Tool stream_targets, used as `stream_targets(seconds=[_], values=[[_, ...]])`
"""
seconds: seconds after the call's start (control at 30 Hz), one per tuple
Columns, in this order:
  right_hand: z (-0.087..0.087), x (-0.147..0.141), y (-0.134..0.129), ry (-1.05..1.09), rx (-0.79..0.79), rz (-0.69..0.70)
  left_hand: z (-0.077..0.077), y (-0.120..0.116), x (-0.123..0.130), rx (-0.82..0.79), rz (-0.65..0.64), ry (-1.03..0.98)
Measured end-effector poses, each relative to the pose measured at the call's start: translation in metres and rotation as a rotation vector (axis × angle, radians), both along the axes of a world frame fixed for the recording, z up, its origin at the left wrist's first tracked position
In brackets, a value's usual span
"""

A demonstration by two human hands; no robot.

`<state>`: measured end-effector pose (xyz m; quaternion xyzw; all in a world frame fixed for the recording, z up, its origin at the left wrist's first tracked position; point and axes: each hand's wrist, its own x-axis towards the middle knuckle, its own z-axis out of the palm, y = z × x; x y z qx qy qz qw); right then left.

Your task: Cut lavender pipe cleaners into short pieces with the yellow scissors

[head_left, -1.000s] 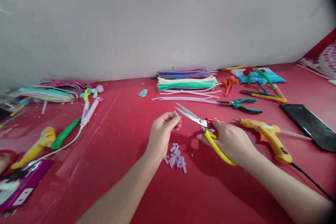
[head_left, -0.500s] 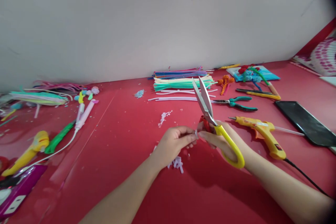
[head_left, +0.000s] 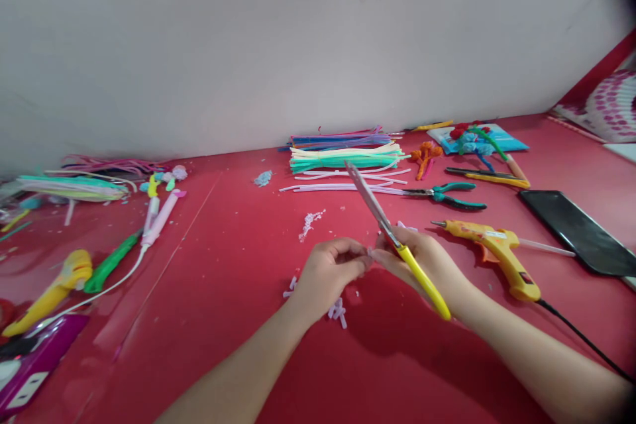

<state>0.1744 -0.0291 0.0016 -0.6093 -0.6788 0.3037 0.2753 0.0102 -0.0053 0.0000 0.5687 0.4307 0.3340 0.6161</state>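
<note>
Yellow-handled scissors rest in my right hand, their blades pointing up and away to the left. The right thumb and fingertips also meet a tiny pale lilac piece, apparently a bit of pipe cleaner. My left hand pinches that same piece from the other side; the fingers mostly cover it. Short lilac pipe cleaner pieces lie in a small heap just below and behind my left wrist. Lilac fluff trimmings are scattered on the red table beyond my left hand.
Bundled pipe cleaners lie near the white wall, with loose lilac stems before them. To the right are pliers, a yellow glue gun and a black phone. A pink corded tool and purple power strip sit left.
The scissors have turned in my right hand, tipping left, and their blades now appear together instead of spread. Both hands stay at nearly the same spot, fingertips still meeting.
</note>
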Motion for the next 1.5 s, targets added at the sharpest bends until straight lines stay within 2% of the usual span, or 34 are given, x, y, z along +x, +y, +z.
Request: stream_targets(seconds=[0.13,0.2,0.27,0.47,0.77,1.5], values=[[-0.004,0.002,0.001,-0.32,0.09,-0.078,0.0,0.011,-0.005,0.01,0.216,-0.142],[-0.007,0.002,0.001,-0.419,0.093,-0.069,0.0,0.015,-0.008,-0.004,0.315,-0.228],[-0.01,0.0,0.001,-0.478,0.082,-0.052,-0.001,0.016,-0.01,-0.01,0.358,-0.293],[-0.016,-0.002,0.0,-0.552,0.098,-0.022,-0.002,0.017,-0.012,0.023,0.362,-0.353],[-0.016,-0.002,-0.001,-0.581,0.107,-0.015,0.0,0.016,-0.012,0.015,0.384,-0.357],[-0.022,0.0,-0.002,-0.566,0.117,0.011,0.001,0.015,-0.012,0.03,0.373,-0.38]])
